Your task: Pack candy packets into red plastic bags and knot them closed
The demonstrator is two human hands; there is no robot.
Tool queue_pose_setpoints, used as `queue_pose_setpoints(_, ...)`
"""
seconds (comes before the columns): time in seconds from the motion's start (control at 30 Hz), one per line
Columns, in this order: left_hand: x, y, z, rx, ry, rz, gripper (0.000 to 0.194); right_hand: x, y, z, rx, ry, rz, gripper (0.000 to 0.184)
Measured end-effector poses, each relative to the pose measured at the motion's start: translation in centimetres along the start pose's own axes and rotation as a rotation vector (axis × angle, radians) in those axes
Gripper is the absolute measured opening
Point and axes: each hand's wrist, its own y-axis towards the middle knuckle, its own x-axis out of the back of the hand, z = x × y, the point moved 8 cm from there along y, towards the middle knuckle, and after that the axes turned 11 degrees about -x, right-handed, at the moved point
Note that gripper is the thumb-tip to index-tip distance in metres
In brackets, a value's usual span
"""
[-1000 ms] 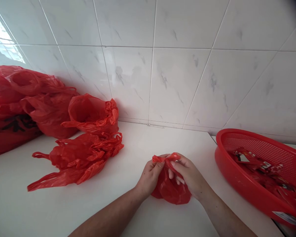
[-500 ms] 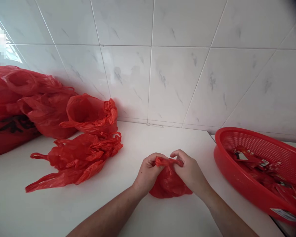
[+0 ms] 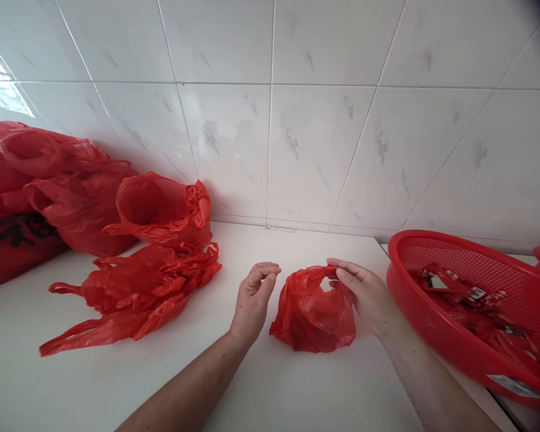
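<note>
A small red plastic bag (image 3: 312, 312) rests on the white tabletop in front of me, its top rumpled and a handle loop showing on the right. My right hand (image 3: 364, 291) pinches that handle between thumb and fingers. To the left of the bag and apart from it, my left hand (image 3: 254, 303) is bent, its thumb and fingertips nearly together with nothing visible between them. What the bag contains, if anything, is hidden.
On the right stands a red perforated plastic basket (image 3: 432, 330) with small red packets (image 3: 463, 288) inside. Crumpled red bags (image 3: 139, 288) lie at left, beside an upright open bag (image 3: 162, 204) and a heap of larger bags (image 3: 72, 198). A tiled wall (image 3: 315, 120) closes off the back.
My left hand has let go of the bag's gathered top and moved left. The top has opened out, while my right hand has shifted right, still at the handle.
</note>
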Motion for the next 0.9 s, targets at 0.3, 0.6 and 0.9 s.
queue_pose_setpoints(0.3,-2.2,-1.3,-0.9,-0.389,0.312,0.254,0.086,-1.2,0.1,-0.8,-0.065,0.108,0.108,0.039)
queue_pose_setpoints(0.6,-2.1,-1.3,-2.7,-0.539,0.603,0.200,0.003,-2.6,-0.9,-0.4,-0.032,0.061,0.182,0.038)
queue_pose_setpoints(0.9,0.0,-0.7,-2.2,-0.356,0.244,0.000,0.021,0.7,0.7,0.1,0.100,-0.070,0.018,0.046)
